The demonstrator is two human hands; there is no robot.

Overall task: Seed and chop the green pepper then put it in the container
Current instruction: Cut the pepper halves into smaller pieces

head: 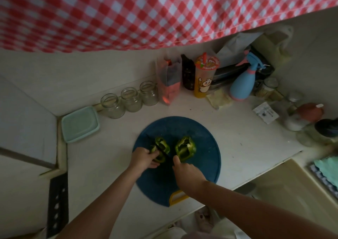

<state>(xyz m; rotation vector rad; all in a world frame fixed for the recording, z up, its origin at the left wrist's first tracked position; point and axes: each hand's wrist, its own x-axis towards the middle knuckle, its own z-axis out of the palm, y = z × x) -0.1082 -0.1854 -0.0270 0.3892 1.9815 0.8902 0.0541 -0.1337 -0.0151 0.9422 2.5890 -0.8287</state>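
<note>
left hand bare | right hand bare | forearms unsleeved

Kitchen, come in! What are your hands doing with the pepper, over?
Left hand steadying one green pepper half. Right hand holding dark knife, blade across it. Other half waiting on round blue cutting board. Mint lidded container shut, nothing blocking.

Bare desk lies right of the cutting board; jars and bottles crowd its back edge.

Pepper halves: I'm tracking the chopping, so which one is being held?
The left pepper half, gripped by the left hand. The right pepper half lies free on the blue cutting board.
</note>
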